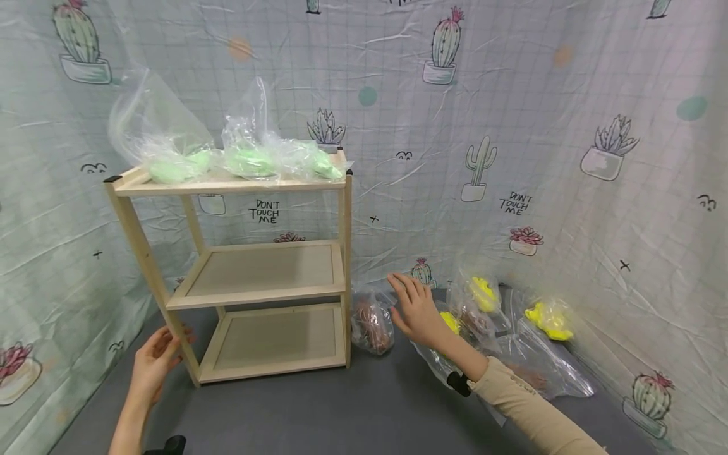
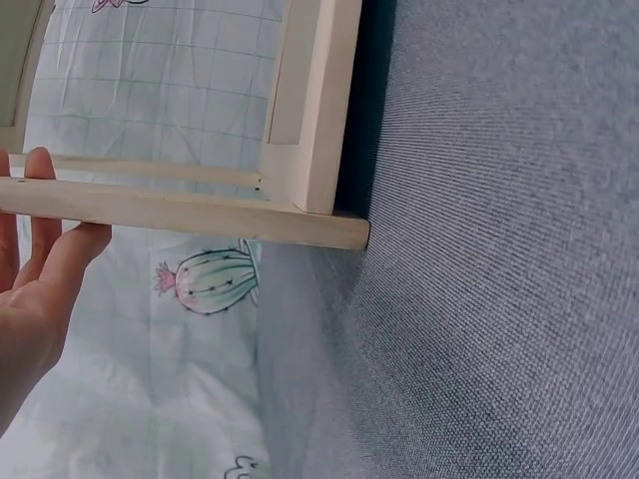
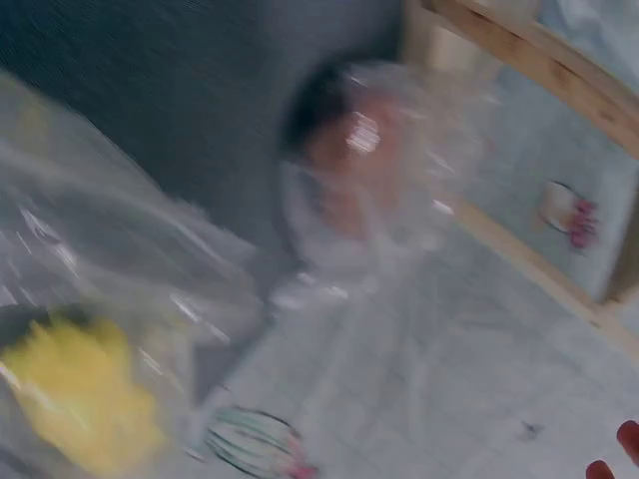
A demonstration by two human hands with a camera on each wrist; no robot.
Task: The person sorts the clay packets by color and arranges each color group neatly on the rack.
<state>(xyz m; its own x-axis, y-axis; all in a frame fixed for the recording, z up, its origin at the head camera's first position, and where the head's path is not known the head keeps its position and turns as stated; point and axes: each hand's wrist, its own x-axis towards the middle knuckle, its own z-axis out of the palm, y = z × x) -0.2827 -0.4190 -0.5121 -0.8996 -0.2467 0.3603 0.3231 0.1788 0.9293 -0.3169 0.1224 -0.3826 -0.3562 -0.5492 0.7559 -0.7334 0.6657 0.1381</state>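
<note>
A three-tier wooden shelf (image 1: 258, 294) stands on the dark grey surface. My left hand (image 1: 156, 360) holds its left front post low down, with fingers round the wood; the left wrist view shows the post (image 2: 200, 212) between thumb and fingers. To the right of the shelf, my right hand (image 1: 421, 313) is held out with extended fingers and holds nothing. Closest to it is a clear plastic bag with reddish-brown contents (image 1: 372, 322), beside the shelf's right post. In the right wrist view this bag (image 3: 349, 180) is blurred, and only fingertips (image 3: 627, 439) show at the corner.
Clear bags with light green contents (image 1: 250, 161) lie along the top tier. On the right, several clear bags lie in a loose group, some with yellow contents (image 1: 548, 321), partly behind my right forearm. A cactus-print curtain (image 1: 398, 126) hangs behind and at both sides.
</note>
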